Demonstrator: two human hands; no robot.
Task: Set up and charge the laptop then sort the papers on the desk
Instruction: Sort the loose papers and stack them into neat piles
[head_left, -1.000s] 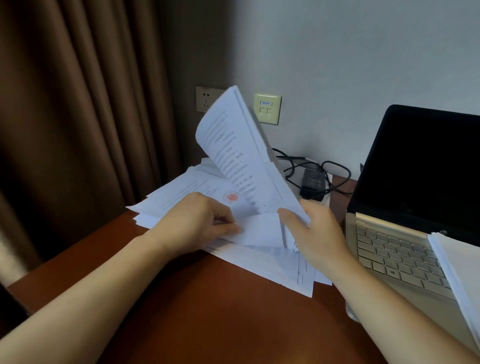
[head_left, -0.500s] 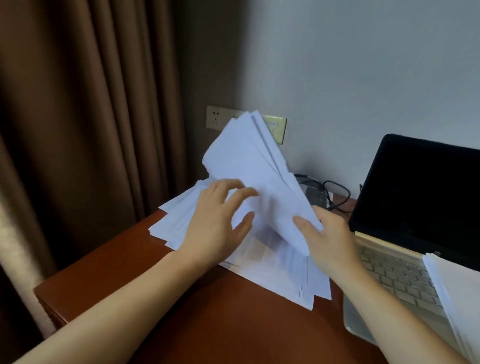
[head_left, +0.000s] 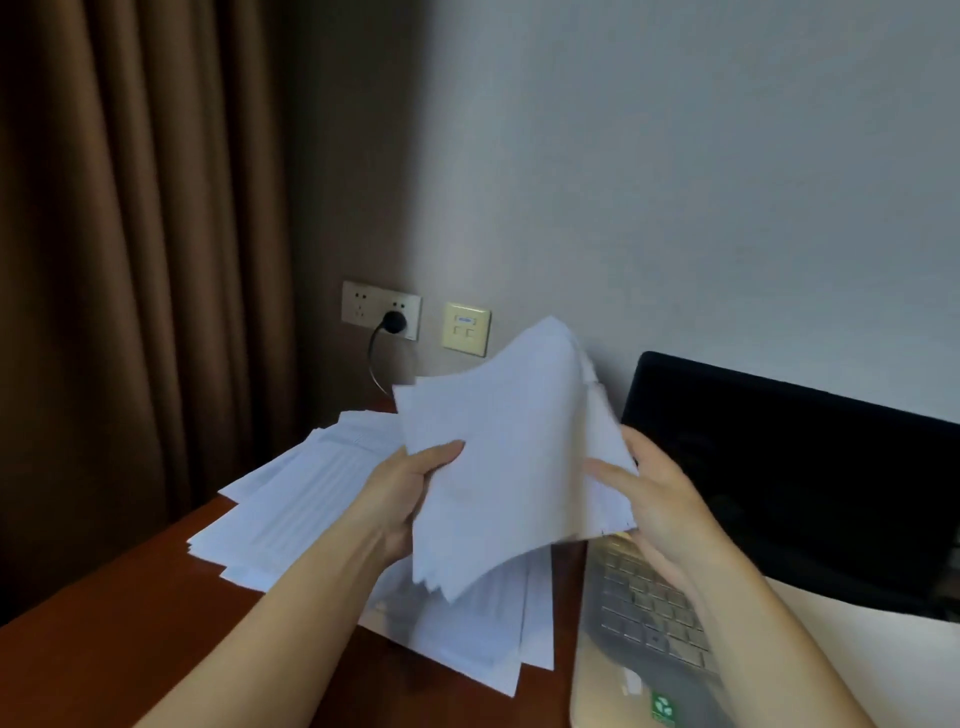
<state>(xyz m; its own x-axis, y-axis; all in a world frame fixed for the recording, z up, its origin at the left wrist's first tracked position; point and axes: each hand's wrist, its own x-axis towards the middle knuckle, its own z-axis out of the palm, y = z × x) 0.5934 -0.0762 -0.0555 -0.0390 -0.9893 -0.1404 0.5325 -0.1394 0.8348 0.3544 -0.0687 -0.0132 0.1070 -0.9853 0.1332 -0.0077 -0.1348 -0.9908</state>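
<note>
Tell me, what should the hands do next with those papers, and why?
Probably stand the held bunch on the desk and tap it square. The left hand and right hand grip it above the loose pile, and its sheets stick out unevenly.

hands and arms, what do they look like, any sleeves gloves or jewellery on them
Both are bare: no gloves on the left hand or right hand, no rings that show, no watch or bracelet at either wrist. The left forearm and right forearm are uncovered down to the frame edge, no sleeve in view. Motion blur hides finer detail such as nails.
</note>
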